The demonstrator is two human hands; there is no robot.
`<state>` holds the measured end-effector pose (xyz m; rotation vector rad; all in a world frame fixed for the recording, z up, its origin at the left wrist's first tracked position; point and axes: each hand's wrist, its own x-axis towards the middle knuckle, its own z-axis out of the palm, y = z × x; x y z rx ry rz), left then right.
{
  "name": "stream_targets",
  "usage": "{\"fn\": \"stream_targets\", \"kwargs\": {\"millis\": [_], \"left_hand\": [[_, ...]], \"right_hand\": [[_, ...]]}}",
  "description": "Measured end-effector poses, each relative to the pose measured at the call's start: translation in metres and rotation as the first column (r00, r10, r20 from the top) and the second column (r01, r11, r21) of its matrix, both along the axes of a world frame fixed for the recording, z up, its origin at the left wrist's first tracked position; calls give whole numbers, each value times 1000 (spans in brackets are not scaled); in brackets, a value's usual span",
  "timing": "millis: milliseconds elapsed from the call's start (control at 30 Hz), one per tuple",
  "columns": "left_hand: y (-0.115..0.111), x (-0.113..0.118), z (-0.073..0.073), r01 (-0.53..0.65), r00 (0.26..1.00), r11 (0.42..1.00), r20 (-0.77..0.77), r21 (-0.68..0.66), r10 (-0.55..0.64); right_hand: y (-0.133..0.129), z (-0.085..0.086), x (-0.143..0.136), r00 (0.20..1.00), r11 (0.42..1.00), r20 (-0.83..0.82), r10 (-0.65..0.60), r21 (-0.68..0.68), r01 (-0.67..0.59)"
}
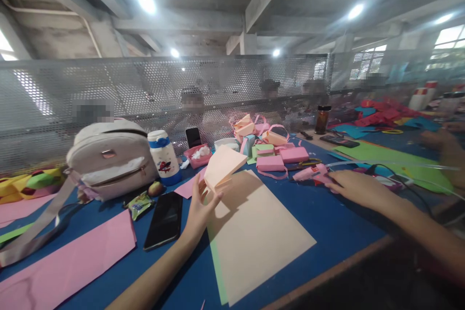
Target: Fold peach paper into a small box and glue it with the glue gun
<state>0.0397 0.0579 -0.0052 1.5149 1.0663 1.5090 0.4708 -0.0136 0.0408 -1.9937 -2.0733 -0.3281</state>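
My left hand is closed on a folded piece of peach paper, pinched between thumb and fingers and raised above the table. Below it lies a large peach paper sheet, with a green sheet showing along its left edge. To the right, my right hand has its fingers around the handle of a pink glue gun, whose nozzle points left, close to the tabletop. Behind the glue gun sit pink folded paper boxes and a pile of peach and pink paper pieces.
A black phone, a snack packet, a bottle and a white backpack stand or lie left. Pink paper covers the near left. Cables cross the right side near a green sheet. Another person's blurred hand is far right.
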Motion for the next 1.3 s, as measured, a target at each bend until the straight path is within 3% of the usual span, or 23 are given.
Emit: {"fn": "stream_targets", "kwargs": {"millis": [67, 133, 233, 333, 433, 533, 633, 833, 1300], "left_hand": [[0, 0, -1, -5, 1000, 1000, -3, 3, 5], [1, -1, -2, -7, 1000, 1000, -8, 11, 8], [2, -1, -3, -11, 1000, 1000, -9, 23, 12], [2, -1, -4, -1, 1000, 1000, -6, 23, 1], [1, -1, -2, 16, 1000, 1000, -4, 17, -16], [-3, 1, 0, 29, 1000, 999, -10, 28, -29], [-8, 2, 2, 57, 997, 995, -58, 77, -53], [-14, 3, 5, 105, 985, 980, -153, 166, -79], [-24, 5, 11, 150, 968, 968, -231, 202, -101]], "right_hand": [[-13, 8, -14, 990, 998, 121, -70, 14, 69], [-24, 20, -35, 991, 998, 120, -53, 49, 48], [-29, 40, -75, 980, 976, -25, 199, 91, -196], [-19, 53, -116, 874, 887, -174, 453, 187, -423], [1, 56, -153, 765, 768, -194, 614, 373, -521], [22, 48, -185, 698, 653, -116, 707, 485, -581], [36, 33, -206, 668, 602, -79, 740, 521, -606], [39, 11, -208, 640, 565, -107, 761, 592, -574], [35, 12, -201, 615, 561, -177, 769, 649, -514]]}}
